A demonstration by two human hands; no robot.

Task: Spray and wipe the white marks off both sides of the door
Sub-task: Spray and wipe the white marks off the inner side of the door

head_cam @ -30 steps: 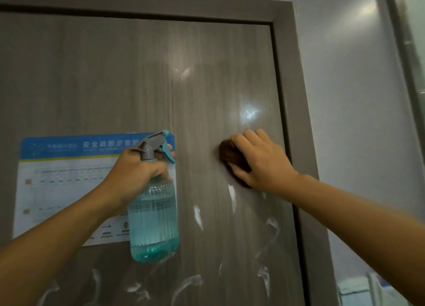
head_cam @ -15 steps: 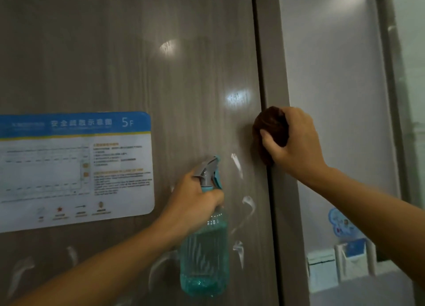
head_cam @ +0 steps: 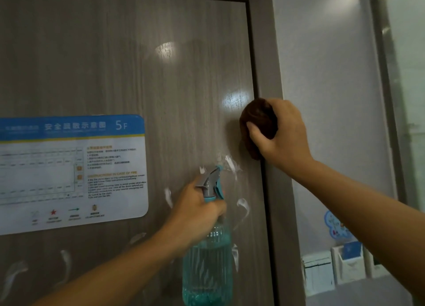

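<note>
Wiping a marked door (head_cam: 119,59), seen from the head camera. Compared with one second earlier, the right hand (head_cam: 281,133) has carried the brown cloth (head_cam: 256,121) from the middle of the door panel to its right edge, where the wad now lies against the seam between door and frame (head_cam: 272,52); the fingers are curled round the cloth, thumb pressed into its front. The left hand (head_cam: 197,210) has dropped and shifted right, so the spray bottle (head_cam: 208,257) no longer covers the evacuation notice (head_cam: 71,172) and hangs below and left of the cloth. That hand grips the bottle's neck under the grey and teal trigger head; whether a finger rests on the trigger cannot be told.

The panel above the cloth shows only glare patches, suggesting that zone is done. White marks (head_cam: 231,165) remain just below the cloth, around the bottle, and along the lower panel beneath the notice, so this side seems only partly cleaned; the other side is not in view.

Surface: grey wood-grain laminate, glossy. Right of the frame stands a pale wall (head_cam: 326,98) bearing a small blue sticker (head_cam: 334,227) and white switch plates (head_cam: 318,273), all lower than the cloth.
</note>
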